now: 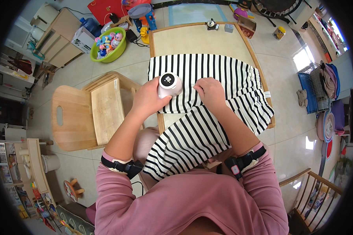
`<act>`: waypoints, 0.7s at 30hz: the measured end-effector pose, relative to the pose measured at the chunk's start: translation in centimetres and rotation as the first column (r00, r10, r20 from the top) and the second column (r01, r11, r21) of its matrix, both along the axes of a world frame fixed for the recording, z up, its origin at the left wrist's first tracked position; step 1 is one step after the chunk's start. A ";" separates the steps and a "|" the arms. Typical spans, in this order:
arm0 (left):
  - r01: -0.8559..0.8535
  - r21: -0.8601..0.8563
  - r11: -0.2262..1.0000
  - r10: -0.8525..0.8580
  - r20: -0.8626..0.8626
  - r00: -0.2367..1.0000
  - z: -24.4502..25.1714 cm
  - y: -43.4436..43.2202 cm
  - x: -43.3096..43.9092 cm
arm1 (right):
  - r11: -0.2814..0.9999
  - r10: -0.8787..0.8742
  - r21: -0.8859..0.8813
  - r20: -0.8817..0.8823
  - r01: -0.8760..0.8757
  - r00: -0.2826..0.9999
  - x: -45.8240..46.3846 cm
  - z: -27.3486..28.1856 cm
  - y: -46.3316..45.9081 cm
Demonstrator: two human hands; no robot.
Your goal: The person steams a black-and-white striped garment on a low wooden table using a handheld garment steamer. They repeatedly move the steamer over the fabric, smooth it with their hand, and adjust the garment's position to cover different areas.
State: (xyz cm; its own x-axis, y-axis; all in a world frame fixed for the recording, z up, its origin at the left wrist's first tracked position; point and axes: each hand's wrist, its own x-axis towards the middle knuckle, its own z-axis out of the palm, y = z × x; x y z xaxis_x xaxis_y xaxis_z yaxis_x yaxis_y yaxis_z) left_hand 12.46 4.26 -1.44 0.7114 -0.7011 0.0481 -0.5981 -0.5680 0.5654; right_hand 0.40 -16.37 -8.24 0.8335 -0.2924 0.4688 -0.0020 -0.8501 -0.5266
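Striped black-and-white trousers (pixel 176 132) with an elastic waistband lie on a wood-framed table (pixel 191 38), one leg hanging over the near edge towards my lap. My left hand (pixel 148 98) is closed around a small pale-pink and white device (pixel 173 86), which looks like a fabric shaver, with a round black top; it is over the upper trouser leg. The underside of the device is hidden. To its right, my right hand (pixel 210 92) rests on the striped fabric with its fingers curled and the thumb near the forefinger. Whether it pinches the cloth cannot be told.
Small black-and-white object (pixel 212 24) and a grey box (pixel 228 28) stand at the table's far edge. A wooden chair (pixel 73 117) is at the left, with a green basin (pixel 111 55) of toys beyond it. A wire cage (pixel 313 88) stands at the right.
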 end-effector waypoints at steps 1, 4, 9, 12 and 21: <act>0.002 -0.010 1.000 -0.002 0.006 1.000 0.0 0.0 0.0 | 1.000 -0.008 0.017 -0.015 0.008 1.000 0.0 0.0 0.1; -0.015 0.011 1.000 0.015 -0.009 1.000 0.1 -0.1 -0.1 | 0.967 -0.079 0.234 -0.094 0.099 0.992 -0.1 0.0 0.3; -0.027 0.073 0.997 0.030 -0.041 0.999 0.5 -0.2 -0.3 | 0.933 -0.139 0.332 -0.027 0.140 0.990 0.2 -0.7 0.5; -0.046 0.097 0.994 0.050 -0.041 0.998 0.7 -0.3 -0.4 | 0.927 -0.151 0.350 0.019 0.135 0.988 0.3 -1.1 0.5; -0.059 0.054 0.997 0.059 0.005 0.998 0.6 -0.5 -0.8 | 0.918 -0.227 0.318 -0.065 0.235 0.972 0.9 -1.4 1.3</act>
State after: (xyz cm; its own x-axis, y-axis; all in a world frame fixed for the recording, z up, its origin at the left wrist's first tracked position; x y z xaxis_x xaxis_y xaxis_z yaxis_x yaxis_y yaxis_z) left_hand 11.71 3.75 -0.89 0.7514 -0.6597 0.0138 -0.5645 -0.6317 0.5313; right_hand 1.27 -15.02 -9.63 0.7352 -0.6095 0.2967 -0.1954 -0.6097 -0.7682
